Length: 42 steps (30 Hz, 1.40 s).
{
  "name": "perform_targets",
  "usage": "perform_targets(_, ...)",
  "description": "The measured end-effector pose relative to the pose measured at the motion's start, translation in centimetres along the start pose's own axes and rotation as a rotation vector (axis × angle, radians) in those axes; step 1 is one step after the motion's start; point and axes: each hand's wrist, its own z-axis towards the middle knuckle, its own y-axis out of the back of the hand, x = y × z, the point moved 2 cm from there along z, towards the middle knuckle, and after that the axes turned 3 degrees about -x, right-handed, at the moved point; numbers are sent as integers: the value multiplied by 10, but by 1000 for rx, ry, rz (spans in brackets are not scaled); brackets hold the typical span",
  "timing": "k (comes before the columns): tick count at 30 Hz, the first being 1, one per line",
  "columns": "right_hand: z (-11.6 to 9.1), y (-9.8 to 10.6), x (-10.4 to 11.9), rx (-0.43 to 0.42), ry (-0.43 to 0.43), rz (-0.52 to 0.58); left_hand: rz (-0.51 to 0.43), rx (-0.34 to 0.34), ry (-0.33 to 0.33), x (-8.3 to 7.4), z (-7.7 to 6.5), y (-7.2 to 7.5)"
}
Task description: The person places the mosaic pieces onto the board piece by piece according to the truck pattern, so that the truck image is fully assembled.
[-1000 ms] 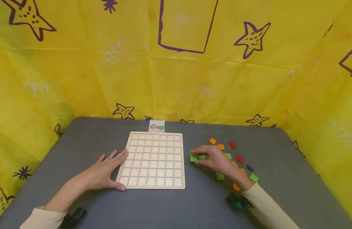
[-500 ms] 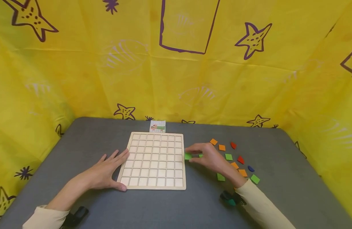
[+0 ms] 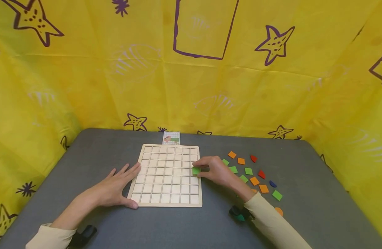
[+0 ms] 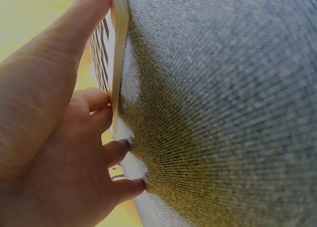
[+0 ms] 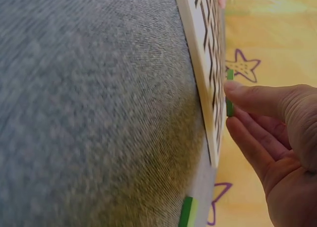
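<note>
A pale wooden grid board [image 3: 164,180] lies on the grey table. My left hand [image 3: 116,188] is spread along its left side, with fingertips and thumb resting at the rim. In the left wrist view, the left hand [image 4: 64,133] shows its thumb and a finger at the board's edge and other fingertips down on the cloth. Over the board's right column, my right hand [image 3: 217,169] pinches a green square tile [image 3: 196,171] between thumb and fingers. The right wrist view shows this green tile [image 5: 230,95] on edge, just above the board's surface.
Right of the board are scattered green tiles [image 3: 248,171], orange tiles [image 3: 254,181], red pieces [image 3: 261,174] and a blue piece [image 3: 273,184]. A small printed picture card [image 3: 171,138] lies behind the board. A yellow patterned cloth [image 3: 191,86] stands around the table.
The right hand has moved left with the green tile, from beside the scattered pieces to over the board's right column. The left hand has stayed at the board's left side.
</note>
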Motion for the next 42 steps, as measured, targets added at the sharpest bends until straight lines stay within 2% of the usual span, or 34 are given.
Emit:
perform_targets(9, 8, -8, -4, -2, 17, -54, -1, 2, 9, 0, 0, 0)
perform_targets(24, 4, -9, -8, 13, -17, -48, 7, -7, 7, -1, 0, 0)
perform_targets(42, 3, -9, -10, 11, -13, -38, -6, -6, 4, -1, -1, 0)
